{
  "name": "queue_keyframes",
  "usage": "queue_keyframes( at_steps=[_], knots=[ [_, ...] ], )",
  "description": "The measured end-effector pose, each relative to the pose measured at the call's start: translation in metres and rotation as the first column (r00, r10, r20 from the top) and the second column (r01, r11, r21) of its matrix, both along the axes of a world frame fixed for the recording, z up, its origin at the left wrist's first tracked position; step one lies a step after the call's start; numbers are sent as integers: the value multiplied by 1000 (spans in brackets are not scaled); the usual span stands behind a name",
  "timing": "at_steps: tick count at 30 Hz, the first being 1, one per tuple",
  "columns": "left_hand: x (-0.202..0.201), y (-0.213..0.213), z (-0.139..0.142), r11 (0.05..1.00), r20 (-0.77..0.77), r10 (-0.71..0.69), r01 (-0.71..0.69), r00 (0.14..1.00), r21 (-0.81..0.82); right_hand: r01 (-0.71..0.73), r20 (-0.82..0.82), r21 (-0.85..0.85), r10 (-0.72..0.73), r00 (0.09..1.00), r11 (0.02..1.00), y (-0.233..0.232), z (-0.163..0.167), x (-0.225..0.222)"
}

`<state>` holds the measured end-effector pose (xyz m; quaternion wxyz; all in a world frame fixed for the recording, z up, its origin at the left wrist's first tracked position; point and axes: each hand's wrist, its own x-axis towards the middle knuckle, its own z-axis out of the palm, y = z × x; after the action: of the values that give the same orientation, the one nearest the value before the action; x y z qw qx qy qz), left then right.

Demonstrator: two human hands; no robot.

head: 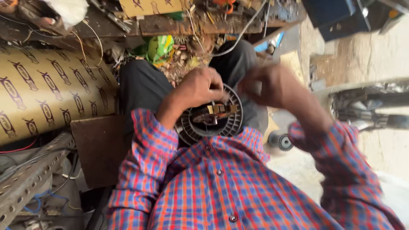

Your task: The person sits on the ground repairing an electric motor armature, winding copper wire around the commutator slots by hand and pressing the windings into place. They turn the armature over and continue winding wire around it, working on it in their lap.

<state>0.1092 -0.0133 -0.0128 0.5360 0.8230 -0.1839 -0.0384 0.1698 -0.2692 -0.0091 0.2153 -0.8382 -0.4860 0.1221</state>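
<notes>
A round grey ribbed motor housing [232, 123] with copper windings and a small brown part at its centre rests on my lap against my checked shirt. My left hand [200, 87] is closed over the housing's upper left rim and grips it. Blurred by motion, my right hand [268, 85] hovers at the housing's upper right edge, its fingers pinched on something small and pale that I cannot make out. My dark trousers [142, 83] show above the housing.
A patterned tan cardboard sheet [47, 89] lies at the left over a perforated metal angle bar [30, 179]. A cluttered wooden bench [179, 21] with wires and a green bag [159, 47] is ahead. A small round part [283, 141] sits on the floor at right.
</notes>
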Motion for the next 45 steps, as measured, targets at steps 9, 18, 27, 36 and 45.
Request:
queue_keyframes(
  at_steps=[9, 18, 27, 36, 45],
  knots=[
    [-110, -6, -5, 990, 435, 122, -138, 892, 4, -356, -94, 296, 397, 913, 887, 55, 41, -18],
    [-17, -5, -6, 981, 187, 150, -123, 971, -149, 30, 64, 80, -36, 997, 996, 15, 2, 14],
    [-93, -9, -10, 957, 278, 228, -163, 933, -238, -307, -157, 321, 370, 916, 896, 52, 79, -48],
    [-47, -14, -13, 867, -7, 328, -304, 945, -396, -20, 33, 94, 17, 999, 995, 18, -21, 20],
    [-71, 0, -8, 960, 92, 155, -128, 984, -249, -468, -186, 355, 552, 813, 809, 41, 63, -43]
  ],
)
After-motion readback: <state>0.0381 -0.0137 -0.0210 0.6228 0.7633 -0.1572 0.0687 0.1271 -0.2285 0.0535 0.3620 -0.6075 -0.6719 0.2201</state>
